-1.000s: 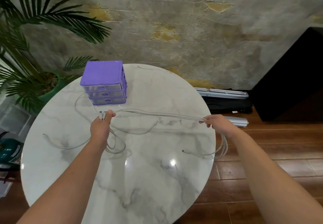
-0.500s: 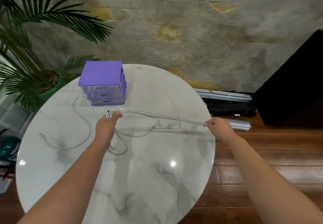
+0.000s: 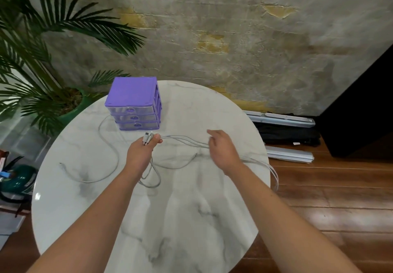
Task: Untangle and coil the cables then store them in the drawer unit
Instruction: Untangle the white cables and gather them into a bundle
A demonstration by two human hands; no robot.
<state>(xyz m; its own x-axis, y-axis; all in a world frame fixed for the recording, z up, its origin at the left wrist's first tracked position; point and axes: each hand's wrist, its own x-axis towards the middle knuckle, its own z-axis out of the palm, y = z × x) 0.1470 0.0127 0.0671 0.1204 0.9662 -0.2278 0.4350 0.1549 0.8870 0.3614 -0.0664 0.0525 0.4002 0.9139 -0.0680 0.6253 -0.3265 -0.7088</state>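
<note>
A purple drawer unit [image 3: 132, 94] with three clear drawers, all closed, stands at the back left of the round marble table [image 3: 161, 219]. My left hand [image 3: 141, 153] pinches the plug ends of a bundle of white cables [image 3: 182, 139] just in front of the unit. The bundle runs right, passes under my right hand [image 3: 222, 150] and hangs off the table's right edge. My right hand hovers over it with the fingers loosened and the index finger stretched out. A separate white cable [image 3: 116, 160] snakes loose across the table's left side.
A potted palm [image 3: 42, 64] stands behind the table on the left. Aluminium rails [image 3: 282, 119] and a black bag [image 3: 287, 133] lie on the wooden floor to the right. A dark cabinet [image 3: 365, 111] fills the right edge, and a green object [image 3: 17, 181] sits low left.
My right hand has moved left along the cable bundle, from the table's right edge toward my left hand, and its grip has loosened. My left hand keeps pinching the plugs.
</note>
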